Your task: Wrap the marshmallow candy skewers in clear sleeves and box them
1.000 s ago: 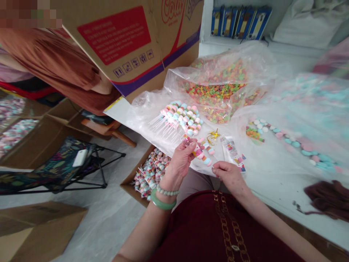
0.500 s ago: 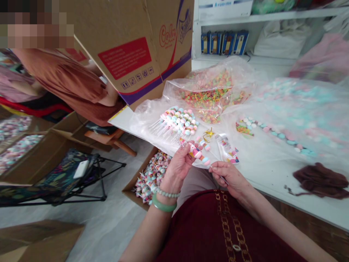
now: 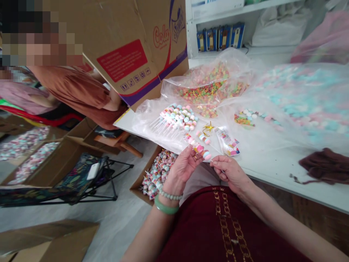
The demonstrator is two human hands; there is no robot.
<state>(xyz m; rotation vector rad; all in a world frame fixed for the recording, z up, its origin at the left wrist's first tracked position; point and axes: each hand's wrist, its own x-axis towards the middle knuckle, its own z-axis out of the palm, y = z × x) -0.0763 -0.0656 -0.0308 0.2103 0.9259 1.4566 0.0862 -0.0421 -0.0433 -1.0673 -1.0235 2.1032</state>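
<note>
My left hand (image 3: 184,167) is closed around a marshmallow skewer (image 3: 206,155) whose far end sits in a small printed bag (image 3: 193,141). With finger and thumb, my right hand (image 3: 227,169) pinches the skewer's thin stick at its near end. Just beyond my hands another marshmallow skewer (image 3: 203,137) lies on the table, beside several gold twist ties (image 3: 208,127). To the right of it is a stack of flat printed bags (image 3: 227,142). A pile of pastel marshmallow skewers (image 3: 178,115) lies to the left, sticks pointing toward the table's edge.
Behind are a clear bag of colourful gummy rings (image 3: 207,91) and a large bag of pastel marshmallows (image 3: 308,98). A brown cloth (image 3: 323,165) lies right. Below left stands a carton (image 3: 137,185) full of wrapped skewers. A co-worker (image 3: 73,91) sits beyond a tall cardboard box (image 3: 122,43).
The view has shifted slightly. My left hand's fingers have slid along the skewer toward its stick end, and more of the printed bag shows. My right hand still pinches the stick.
</note>
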